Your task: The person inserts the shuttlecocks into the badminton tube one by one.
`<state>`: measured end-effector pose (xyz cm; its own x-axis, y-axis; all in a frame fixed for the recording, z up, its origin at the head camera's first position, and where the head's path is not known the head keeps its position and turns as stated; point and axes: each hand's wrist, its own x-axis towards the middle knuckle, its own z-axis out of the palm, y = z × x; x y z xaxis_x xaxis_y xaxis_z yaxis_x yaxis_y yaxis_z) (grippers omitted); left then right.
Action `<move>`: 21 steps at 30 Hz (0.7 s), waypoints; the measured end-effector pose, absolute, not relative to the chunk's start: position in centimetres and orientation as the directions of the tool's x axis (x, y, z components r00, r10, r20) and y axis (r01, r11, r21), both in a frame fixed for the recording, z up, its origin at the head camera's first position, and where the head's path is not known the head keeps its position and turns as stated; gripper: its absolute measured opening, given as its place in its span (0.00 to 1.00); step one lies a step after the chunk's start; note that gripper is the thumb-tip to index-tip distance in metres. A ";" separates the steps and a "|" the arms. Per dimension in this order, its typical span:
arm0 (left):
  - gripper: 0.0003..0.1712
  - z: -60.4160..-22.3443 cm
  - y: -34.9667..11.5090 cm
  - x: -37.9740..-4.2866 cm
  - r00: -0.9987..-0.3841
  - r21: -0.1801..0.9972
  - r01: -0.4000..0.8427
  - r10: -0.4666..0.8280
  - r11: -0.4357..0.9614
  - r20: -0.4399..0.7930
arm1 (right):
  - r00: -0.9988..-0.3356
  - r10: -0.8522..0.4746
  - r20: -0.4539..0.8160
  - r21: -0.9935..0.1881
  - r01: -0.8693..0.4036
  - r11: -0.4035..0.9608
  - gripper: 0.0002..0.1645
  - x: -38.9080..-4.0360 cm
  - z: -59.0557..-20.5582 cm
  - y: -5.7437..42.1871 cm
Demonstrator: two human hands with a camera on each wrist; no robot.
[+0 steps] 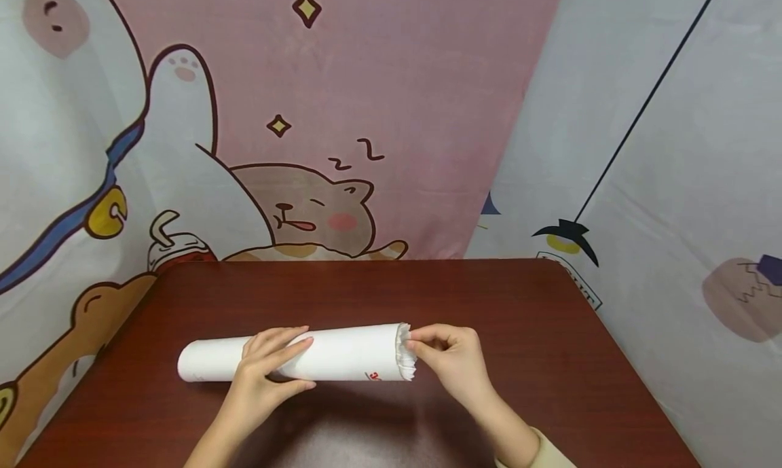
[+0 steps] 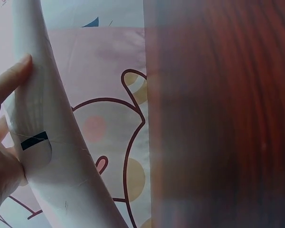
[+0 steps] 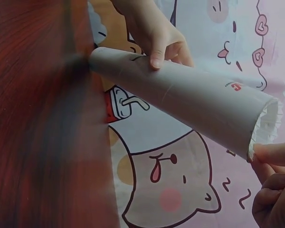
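A long white tube (image 1: 351, 354) lies sideways over the table, with a small red print near its right end. That end has a jagged, pleated rim (image 1: 405, 352); the right wrist view shows a hollow inside it. Across the tube's middle my left hand (image 1: 259, 369) holds it, fingers over the top and thumb along the near lower side. My right hand (image 1: 455, 363) pinches the jagged rim between thumb and forefinger, its other fingers curled in. The left wrist view shows a short black bar on the tube (image 2: 76, 156), close to the left hand.
The dark reddish-brown table (image 1: 489, 298) reaches back to a cloth backdrop (image 1: 427, 115) printed with cartoon animals. More of the printed cloth (image 1: 672, 183) hangs along the right side. A pale yellow sleeve (image 1: 537, 451) covers the right forearm.
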<state>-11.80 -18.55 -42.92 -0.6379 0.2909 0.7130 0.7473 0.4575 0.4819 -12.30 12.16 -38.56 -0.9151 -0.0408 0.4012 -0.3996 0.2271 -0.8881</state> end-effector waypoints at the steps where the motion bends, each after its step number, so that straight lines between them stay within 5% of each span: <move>1: 0.40 -42.9 -18.6 -11.8 -0.640 0.482 0.745 0.290 0.460 0.712 | -0.917 -0.040 0.396 -0.889 -0.394 0.232 0.06 -12.3 -38.6 12.0; 15: 0.40 -43.3 -18.5 -11.9 -0.645 0.484 0.744 0.304 0.462 0.701 | -0.902 -0.052 0.429 -0.861 -0.425 0.279 0.17 -12.0 -39.8 10.6; 21: 0.40 -43.3 -18.5 -12.0 -0.656 0.492 0.735 0.306 0.467 0.690 | -0.877 -0.066 0.476 -0.834 -0.474 0.282 0.13 -12.0 -39.9 10.9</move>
<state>-12.04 -18.54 -43.32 -0.6564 0.3058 0.6897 0.7347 0.4666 0.4924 -11.97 10.91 -39.86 -0.8770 -0.0659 0.4759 -0.4738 0.2821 -0.8342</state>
